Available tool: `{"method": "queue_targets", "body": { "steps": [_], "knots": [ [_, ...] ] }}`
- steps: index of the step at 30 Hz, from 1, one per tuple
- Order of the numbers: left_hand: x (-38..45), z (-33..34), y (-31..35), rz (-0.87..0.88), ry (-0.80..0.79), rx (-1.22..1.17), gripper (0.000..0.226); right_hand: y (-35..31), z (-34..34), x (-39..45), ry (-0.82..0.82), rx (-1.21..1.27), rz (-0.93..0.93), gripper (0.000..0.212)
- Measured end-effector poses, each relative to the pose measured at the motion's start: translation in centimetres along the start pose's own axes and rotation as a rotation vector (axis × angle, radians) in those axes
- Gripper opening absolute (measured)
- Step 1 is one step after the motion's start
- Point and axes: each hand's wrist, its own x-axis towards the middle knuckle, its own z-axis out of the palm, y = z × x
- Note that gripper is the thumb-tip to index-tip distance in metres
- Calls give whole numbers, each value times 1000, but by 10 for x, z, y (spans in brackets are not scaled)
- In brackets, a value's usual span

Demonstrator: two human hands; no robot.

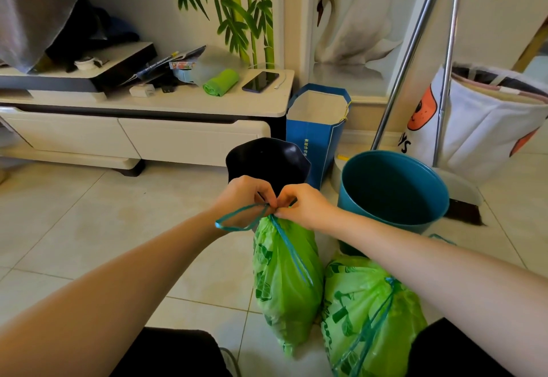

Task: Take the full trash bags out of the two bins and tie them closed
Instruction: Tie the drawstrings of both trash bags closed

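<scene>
Fingers of the left hand [247, 195] and right hand [302, 204] curl tight, pinching the teal drawstring [237, 219] at the neck of a green trash bag [286, 281], which stands upright on the tiled floor [89, 228]. A second green bag [370, 317], its string already knotted, lies touching it on the right. Behind them stand a black bin [267, 160] and a teal bin [394, 186], near the cabinet's [178, 103] right end.
</scene>
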Motion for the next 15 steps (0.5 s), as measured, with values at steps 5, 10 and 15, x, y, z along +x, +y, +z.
{"method": "queue_targets", "body": {
  "steps": [5, 10, 15],
  "knots": [
    [-3, -2, 4, 151, 110, 253, 9, -4, -4, 0, -64, 63, 11, 14],
    [-13, 1, -2, 428, 143, 432, 16, -7, -12, -4, -163, 144, 58, 5],
    [-16, 0, 1, 542, 194, 475, 18, -2, -18, -5, -119, 208, 87, 16]
  ]
}}
